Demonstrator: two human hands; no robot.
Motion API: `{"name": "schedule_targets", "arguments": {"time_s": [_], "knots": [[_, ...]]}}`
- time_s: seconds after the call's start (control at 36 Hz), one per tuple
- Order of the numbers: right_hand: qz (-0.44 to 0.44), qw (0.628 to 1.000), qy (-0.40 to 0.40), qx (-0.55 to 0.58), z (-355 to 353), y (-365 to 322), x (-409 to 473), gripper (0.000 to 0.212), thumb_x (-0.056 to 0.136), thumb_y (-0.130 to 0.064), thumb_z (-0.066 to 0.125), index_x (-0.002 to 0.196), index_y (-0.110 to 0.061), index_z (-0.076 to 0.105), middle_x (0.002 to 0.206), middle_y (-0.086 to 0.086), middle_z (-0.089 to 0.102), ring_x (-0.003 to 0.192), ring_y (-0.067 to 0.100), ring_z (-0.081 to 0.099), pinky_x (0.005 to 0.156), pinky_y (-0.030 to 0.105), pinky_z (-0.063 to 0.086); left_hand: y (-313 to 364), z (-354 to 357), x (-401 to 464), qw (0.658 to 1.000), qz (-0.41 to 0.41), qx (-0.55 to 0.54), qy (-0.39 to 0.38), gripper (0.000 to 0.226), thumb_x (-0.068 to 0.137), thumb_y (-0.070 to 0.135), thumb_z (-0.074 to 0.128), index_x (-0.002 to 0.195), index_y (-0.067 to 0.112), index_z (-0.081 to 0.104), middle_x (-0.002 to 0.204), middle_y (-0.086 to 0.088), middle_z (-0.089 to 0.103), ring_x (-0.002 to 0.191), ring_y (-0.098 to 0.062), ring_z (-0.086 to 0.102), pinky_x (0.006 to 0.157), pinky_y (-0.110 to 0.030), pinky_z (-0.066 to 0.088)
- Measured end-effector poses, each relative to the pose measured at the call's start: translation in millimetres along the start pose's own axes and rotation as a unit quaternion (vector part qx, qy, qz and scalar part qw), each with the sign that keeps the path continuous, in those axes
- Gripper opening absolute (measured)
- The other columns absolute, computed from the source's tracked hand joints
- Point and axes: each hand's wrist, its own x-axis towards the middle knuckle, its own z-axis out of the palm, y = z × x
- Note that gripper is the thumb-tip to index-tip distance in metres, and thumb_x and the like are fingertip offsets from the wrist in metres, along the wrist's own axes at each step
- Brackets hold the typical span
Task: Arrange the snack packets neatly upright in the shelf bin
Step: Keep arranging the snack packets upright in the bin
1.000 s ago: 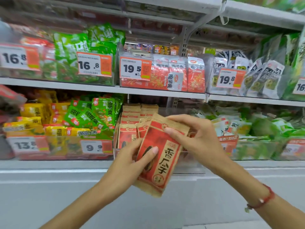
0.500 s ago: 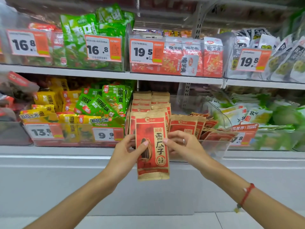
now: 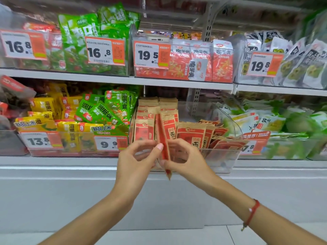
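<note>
Both hands, left hand [image 3: 136, 161] and right hand [image 3: 185, 160], pinch one red snack packet [image 3: 163, 142] edge-on, upright, before the clear bin [image 3: 221, 161].

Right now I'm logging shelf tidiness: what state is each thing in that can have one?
Red-and-brown paper snack packet: edge-on, upright, pinched by both hands in front of the bin.
Left hand: grips the packet.
Right hand: grips the packet.
Clear plastic shelf bin: part filled.
Standing red-and-brown packets: upright in rows.
Slumped red-and-brown packets: leaning over at the right.
</note>
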Motion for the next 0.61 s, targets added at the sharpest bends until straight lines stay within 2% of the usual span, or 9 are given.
{"name": "schedule_targets", "arguments": {"time_s": [0.06,0.14,0.25,0.31,0.36,0.42,0.5,0.61], "knots": [[0.0,0.999,0.002,0.046,0,1,-2,0.037,0.085,0.0,0.067,0.117,-0.017,0.064,0.105,-0.003,0.072,0.096,0.007,0.069,0.081,0.019,0.054,-5,0,4,1.0,-0.004,0.012,-0.015,0.01,0.082,0.017,0.074,0.09,0.02,0.07,0.076,0.009,0.071,0.073,-0.004,0.067,0.07,-0.026,0.058],[0.008,0.997,0.023,0.072,9,3,1,0.036,0.089,0.001,0.061,0.12,-0.019,0.063,0.108,-0.006,0.072,0.097,0.005,0.069,0.078,0.018,0.054,-8,2,12,0.999,-0.005,0.036,-0.013,0.013,0.082,0.022,0.075,0.093,0.023,0.067,0.079,0.009,0.067,0.076,-0.009,0.063,0.072,-0.028,0.055],[0.097,0.989,0.011,0.112,3,5,13,0.032,0.093,-0.004,0.056,0.113,-0.028,0.064,0.103,-0.009,0.074,0.097,0.009,0.069,0.086,0.028,0.055,-9,-1,20,0.993,0.036,0.095,0.054,0.031,0.082,0.029,0.075,0.108,0.03,0.058,0.11,0.013,0.062,0.097,-0.007,0.061,0.078,-0.029,0.052],[0.128,0.98,-0.03,0.147,-6,6,15,0.028,0.095,-0.005,0.053,0.111,-0.027,0.061,0.104,-0.004,0.074,0.096,0.015,0.07,0.084,0.029,0.056,-8,-5,23,0.993,0.023,0.101,0.059,0.043,0.085,0.029,0.072,0.122,0.027,0.05,0.121,0.012,0.056,0.107,-0.007,0.055,0.077,-0.018,0.048],[0.147,0.968,-0.059,0.193,-15,7,14,0.028,0.096,-0.006,0.052,0.119,-0.02,0.058,0.109,0.003,0.072,0.098,0.02,0.069,0.084,0.03,0.057,-6,-10,25,0.997,-0.013,0.075,0.024,0.047,0.087,0.028,0.069,0.129,0.02,0.049,0.124,0.01,0.057,0.108,-0.006,0.056,0.067,-0.008,0.047],[0.147,0.968,-0.076,0.19,-21,10,14,0.029,0.096,-0.009,0.052,0.124,-0.015,0.056,0.114,0.007,0.071,0.103,0.023,0.068,0.088,0.032,0.056,-3,-12,28,0.999,-0.029,0.03,-0.01,0.039,0.087,0.022,0.069,0.124,0.018,0.055,0.118,0.007,0.063,0.102,-0.004,0.06,0.066,-0.01,0.052],[0.133,0.974,-0.077,0.167,-25,11,13,0.03,0.094,-0.015,0.056,0.124,-0.016,0.056,0.113,0.005,0.071,0.106,0.023,0.067,0.094,0.037,0.053,0,-12,29,0.999,-0.027,-0.012,-0.025,0.031,0.083,0.015,0.073,0.112,0.018,0.062,0.11,0.005,0.067,0.1,-0.007,0.065,0.067,-0.018,0.057],[0.102,0.988,-0.047,0.109,-22,10,8,0.03,0.09,-0.017,0.064,0.118,-0.025,0.059,0.109,-0.005,0.072,0.101,0.013,0.068,0.085,0.029,0.055,-1,-6,24,0.999,-0.022,-0.021,-0.016,0.021,0.085,0.013,0.071,0.101,0.023,0.063,0.108,0.007,0.068,0.098,-0.005,0.065,0.061,-0.013,0.053]]}}
